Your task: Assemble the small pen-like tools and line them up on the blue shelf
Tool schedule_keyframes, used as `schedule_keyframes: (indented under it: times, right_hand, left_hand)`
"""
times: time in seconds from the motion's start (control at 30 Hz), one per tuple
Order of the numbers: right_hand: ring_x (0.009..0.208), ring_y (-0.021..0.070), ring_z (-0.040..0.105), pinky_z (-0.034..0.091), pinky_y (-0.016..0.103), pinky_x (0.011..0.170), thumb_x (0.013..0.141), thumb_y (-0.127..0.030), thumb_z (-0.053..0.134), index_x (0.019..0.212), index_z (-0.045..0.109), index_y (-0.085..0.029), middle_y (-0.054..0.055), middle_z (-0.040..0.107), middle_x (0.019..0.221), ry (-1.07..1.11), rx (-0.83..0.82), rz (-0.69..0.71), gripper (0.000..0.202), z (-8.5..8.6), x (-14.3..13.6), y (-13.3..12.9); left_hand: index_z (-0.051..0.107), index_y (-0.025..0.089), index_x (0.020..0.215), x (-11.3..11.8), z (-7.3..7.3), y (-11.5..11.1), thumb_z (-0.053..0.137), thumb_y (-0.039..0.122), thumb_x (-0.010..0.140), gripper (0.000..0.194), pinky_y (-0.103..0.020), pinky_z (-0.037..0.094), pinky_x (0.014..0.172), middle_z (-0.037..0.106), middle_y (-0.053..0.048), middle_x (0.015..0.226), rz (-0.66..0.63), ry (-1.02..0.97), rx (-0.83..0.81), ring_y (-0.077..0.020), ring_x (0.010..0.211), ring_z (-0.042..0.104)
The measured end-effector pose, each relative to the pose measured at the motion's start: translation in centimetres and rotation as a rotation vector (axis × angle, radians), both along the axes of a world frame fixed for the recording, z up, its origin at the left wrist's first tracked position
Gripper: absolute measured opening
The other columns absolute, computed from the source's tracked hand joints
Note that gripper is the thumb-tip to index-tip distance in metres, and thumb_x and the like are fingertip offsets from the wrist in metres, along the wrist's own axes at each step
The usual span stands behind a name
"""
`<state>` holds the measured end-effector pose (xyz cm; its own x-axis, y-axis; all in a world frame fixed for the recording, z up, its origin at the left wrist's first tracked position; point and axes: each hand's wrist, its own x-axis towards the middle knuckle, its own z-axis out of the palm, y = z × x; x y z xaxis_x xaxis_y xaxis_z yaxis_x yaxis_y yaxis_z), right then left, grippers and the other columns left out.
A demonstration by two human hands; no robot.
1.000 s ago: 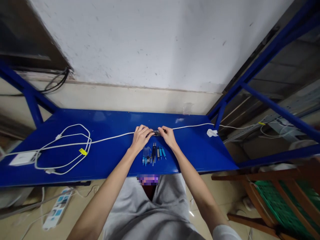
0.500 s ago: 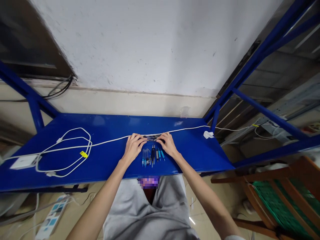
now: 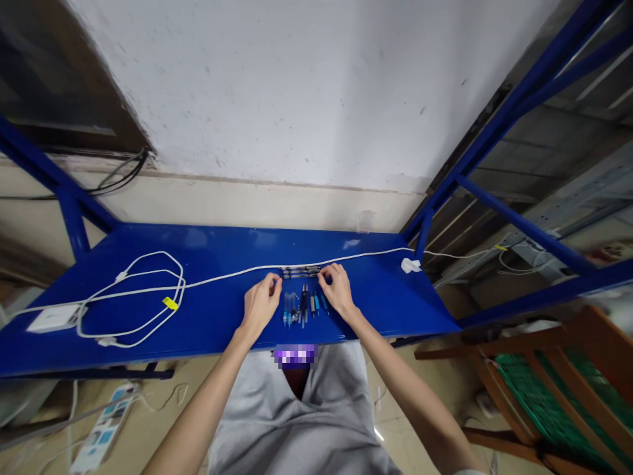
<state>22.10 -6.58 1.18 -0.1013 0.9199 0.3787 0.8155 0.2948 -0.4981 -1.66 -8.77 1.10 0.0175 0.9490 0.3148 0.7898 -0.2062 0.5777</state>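
Note:
Several dark pens point(image 3: 301, 272) lie crosswise on the blue table, just in front of the white cable. Nearer the front edge are clear and blue pen parts point(image 3: 289, 310), dark slim parts point(image 3: 304, 307) and short grey and blue barrels point(image 3: 315, 304). My left hand point(image 3: 263, 302) rests left of the pens, its thumb and index finger curled close together; whether anything is between them is too small to tell. My right hand point(image 3: 336, 287) is at the right end of the dark pens, thumb and fingertips bent near them; a hold on a pen cannot be made out.
A white cable point(image 3: 227, 278) crosses the blue table point(image 3: 222, 323) and loops at the left beside a white box point(image 3: 53, 318). Crumpled white paper point(image 3: 410, 265) lies at the right. Blue frame posts rise at both sides; a wooden chair point(image 3: 583, 356) stands lower right.
My left hand has drawn back from the dark pens toward the front left, and its fingers have curled in. My right hand has shifted slightly right. The dark pens are more exposed.

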Motion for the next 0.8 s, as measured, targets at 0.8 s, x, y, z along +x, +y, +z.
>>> schedule_keyframes:
  times: [0.8]
  right_hand:
    - [0.110, 0.0352, 0.066, 0.045, 0.042, 0.091, 0.098, -0.026, 0.052, 0.093, 0.076, -0.011, 0.022, 0.077, 0.104, -0.487, -0.360, 0.034, 0.029, 2.3, -5.1, 0.2]
  left_hand:
    - [0.048, 0.025, 0.074, 1.0, -0.9, -2.6, 0.061, 0.027, 0.092, 0.023, -0.039, 0.039, 0.075, 0.065, -0.005, 0.080, -0.014, 0.223, 0.080, -0.0282, 0.088, 0.057]
